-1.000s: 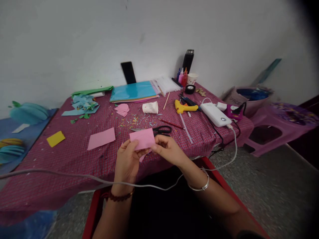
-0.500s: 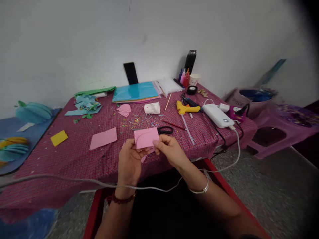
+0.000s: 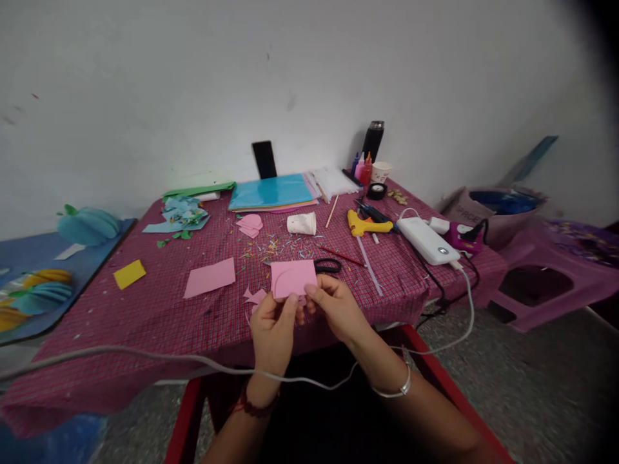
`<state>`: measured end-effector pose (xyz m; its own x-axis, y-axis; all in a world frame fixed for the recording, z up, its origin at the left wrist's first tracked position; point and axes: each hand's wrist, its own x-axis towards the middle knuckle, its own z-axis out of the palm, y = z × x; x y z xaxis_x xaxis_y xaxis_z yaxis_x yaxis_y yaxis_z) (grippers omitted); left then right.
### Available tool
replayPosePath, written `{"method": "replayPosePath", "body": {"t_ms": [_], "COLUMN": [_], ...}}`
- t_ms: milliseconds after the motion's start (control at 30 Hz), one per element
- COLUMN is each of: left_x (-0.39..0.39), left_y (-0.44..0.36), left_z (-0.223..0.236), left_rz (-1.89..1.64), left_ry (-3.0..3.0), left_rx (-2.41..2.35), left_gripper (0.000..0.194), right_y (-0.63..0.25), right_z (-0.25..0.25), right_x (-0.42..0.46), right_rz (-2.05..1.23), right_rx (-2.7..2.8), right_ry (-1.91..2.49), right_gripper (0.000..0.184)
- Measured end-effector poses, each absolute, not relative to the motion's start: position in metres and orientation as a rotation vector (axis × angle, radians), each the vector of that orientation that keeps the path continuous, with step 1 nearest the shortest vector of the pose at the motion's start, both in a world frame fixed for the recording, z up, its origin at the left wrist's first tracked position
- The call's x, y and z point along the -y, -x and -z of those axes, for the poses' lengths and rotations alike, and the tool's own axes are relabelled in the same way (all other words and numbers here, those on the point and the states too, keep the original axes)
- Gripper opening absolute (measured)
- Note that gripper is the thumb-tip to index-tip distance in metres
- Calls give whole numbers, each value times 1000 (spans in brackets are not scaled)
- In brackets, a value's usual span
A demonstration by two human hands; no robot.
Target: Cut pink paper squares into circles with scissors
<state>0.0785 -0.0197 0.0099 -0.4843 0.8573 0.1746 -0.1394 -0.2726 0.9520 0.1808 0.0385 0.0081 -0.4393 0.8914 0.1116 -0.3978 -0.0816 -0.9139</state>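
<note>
Both hands hold a small pink sheet of paper (image 3: 294, 276) near the table's front edge, with a curved line on its face. My left hand (image 3: 273, 328) pinches the lower left part, its thumb on the front. At the lower right corner, my right hand (image 3: 338, 309) grips it between thumb and fingers. Behind the sheet lie scissors (image 3: 329, 265); their black handles show and the blades are mostly hidden. Pink offcuts (image 3: 255, 295) rest beside my left hand. Farther left is a pink paper rectangle (image 3: 210, 277), and cut pink pieces (image 3: 250, 224) lie farther back.
A checked cloth (image 3: 159, 309) covers the table. On the right are a yellow glue gun (image 3: 367, 224) and a white power bank (image 3: 426, 240). A paper cup (image 3: 302, 223) lies on its side near paper scraps (image 3: 275, 245). A white cable (image 3: 193, 356) crosses before my wrists.
My left thumb has come onto the front of the pink sheet, and the left hand sits closer to the right. Pink offcuts now show on the table. The whole view has shifted slightly.
</note>
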Motion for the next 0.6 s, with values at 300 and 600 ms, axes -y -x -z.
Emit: {"method": "replayPosePath", "body": {"t_ms": [300, 600], "left_x": [20, 21], "left_y": [-82, -79], "left_z": [-13, -12], "left_rz": [-1870, -1932], "left_ry": [-815, -759], "left_rx": [-1316, -1252], "left_gripper": [28, 24], "right_y": [-185, -180], "right_z": [-17, -19], "right_x": [-37, -32], "right_rz": [-1450, -1439], "right_rx": [1441, 1441], "right_ry": [750, 706], "right_gripper": [35, 27]}}
